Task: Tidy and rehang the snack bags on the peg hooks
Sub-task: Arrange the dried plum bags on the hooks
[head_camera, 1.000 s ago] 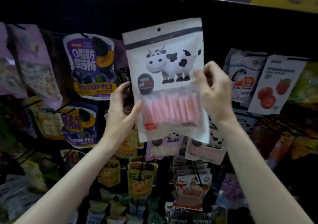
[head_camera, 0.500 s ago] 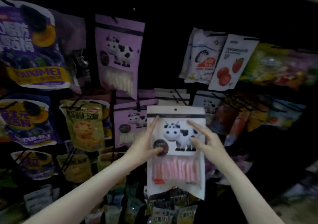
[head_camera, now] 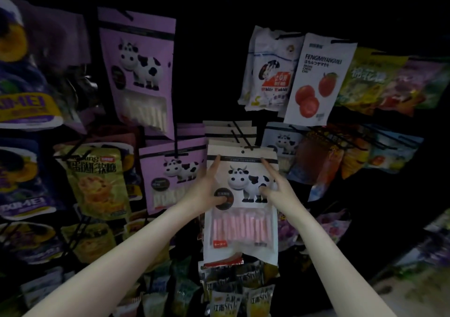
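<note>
A white snack bag [head_camera: 243, 221] with a cow picture and pink sticks hangs in the middle of the rack, its top hole at the black peg hook [head_camera: 243, 138]. Several like bags sit behind it on the same hook. My left hand [head_camera: 207, 190] lies flat on the bag's left side, index finger reaching up to the dark top stripe, thumb on the round black label. My right hand [head_camera: 275, 185] touches the bag's right side with straight spread fingers, one fingertip at the top stripe.
Purple cow bags hang upper left [head_camera: 138, 68] and just left of my hand [head_camera: 173, 173]. A yellow egg-tart candy bag [head_camera: 95, 180] is further left. White Rabbit [head_camera: 270, 70] and red-fruit [head_camera: 316, 78] bags hang upper right. Small packets [head_camera: 233, 290] crowd below.
One second ago both hands gripped the white cow bag raised high. It has come down onto the lower peg, and both hands now lie flat on its front.
</note>
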{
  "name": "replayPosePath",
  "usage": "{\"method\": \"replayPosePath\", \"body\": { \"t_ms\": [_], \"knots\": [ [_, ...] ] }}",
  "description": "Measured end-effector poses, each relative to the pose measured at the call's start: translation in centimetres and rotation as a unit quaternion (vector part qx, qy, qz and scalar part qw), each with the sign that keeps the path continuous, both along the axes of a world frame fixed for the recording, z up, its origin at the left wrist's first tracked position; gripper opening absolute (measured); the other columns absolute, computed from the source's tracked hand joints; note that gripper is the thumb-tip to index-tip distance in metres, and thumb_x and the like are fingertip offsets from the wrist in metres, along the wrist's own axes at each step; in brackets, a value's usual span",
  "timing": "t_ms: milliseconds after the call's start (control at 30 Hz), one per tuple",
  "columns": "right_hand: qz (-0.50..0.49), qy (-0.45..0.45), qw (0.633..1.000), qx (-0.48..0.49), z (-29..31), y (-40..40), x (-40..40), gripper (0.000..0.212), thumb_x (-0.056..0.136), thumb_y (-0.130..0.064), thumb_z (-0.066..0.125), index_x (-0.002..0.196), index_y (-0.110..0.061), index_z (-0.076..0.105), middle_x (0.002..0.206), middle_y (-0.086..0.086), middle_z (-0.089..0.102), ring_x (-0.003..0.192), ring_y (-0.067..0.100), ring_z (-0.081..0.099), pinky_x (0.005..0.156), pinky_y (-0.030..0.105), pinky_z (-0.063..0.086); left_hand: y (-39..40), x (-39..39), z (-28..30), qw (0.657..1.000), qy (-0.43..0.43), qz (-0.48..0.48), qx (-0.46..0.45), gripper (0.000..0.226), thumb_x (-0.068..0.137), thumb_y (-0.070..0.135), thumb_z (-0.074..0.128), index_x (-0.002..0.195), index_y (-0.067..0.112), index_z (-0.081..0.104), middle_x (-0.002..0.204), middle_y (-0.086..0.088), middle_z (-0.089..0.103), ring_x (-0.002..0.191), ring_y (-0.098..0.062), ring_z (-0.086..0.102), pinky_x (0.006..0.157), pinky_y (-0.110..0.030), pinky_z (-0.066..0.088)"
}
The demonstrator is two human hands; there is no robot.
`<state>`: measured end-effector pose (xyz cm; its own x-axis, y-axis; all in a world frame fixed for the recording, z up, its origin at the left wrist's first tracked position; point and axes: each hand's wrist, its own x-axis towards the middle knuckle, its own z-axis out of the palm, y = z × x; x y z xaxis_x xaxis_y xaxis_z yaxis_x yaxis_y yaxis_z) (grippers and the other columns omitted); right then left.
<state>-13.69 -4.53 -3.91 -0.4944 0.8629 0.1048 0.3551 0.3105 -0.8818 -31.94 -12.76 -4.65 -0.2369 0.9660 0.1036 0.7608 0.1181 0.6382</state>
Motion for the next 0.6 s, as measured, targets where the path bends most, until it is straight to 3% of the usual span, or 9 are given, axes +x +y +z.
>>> {"method": "replayPosePath", "body": {
  "t_ms": [167, 600],
  "knots": [
    [-0.004, 0.001, 1.0, -0.017, -0.3, 1.4, -0.2, 0.068, 0.091, -0.005, 0.049, 0.145, -0.039, 0.024, 0.154, -0.004, 0.019, 0.139, 0.013, 0.019, 0.097, 0.022, 0.031, 1.0, -0.2, 0.3, 1.0, -0.001, -0.001, -0.007, 0.104, 0.082, 0.022, 0.07, 0.147, 0.028, -0.011, 0.148, -0.016, 0.022, 0.135, -0.029, 0.026, 0.101, -0.032, 0.034],
    [-0.006, -0.034, 0.999, 0.015, -1.6, 3.6, -0.4, 0.067, 0.092, -0.002, 0.046, 0.145, -0.038, 0.025, 0.154, 0.001, 0.022, 0.141, 0.018, 0.02, 0.099, 0.019, 0.025, 1.9, 0.3, 0.3, 0.999, 0.017, -0.004, -0.031, 0.098, 0.087, 0.02, 0.064, 0.147, 0.028, -0.012, 0.149, -0.015, 0.019, 0.129, -0.027, 0.037, 0.099, -0.033, 0.038]
  ]
}}
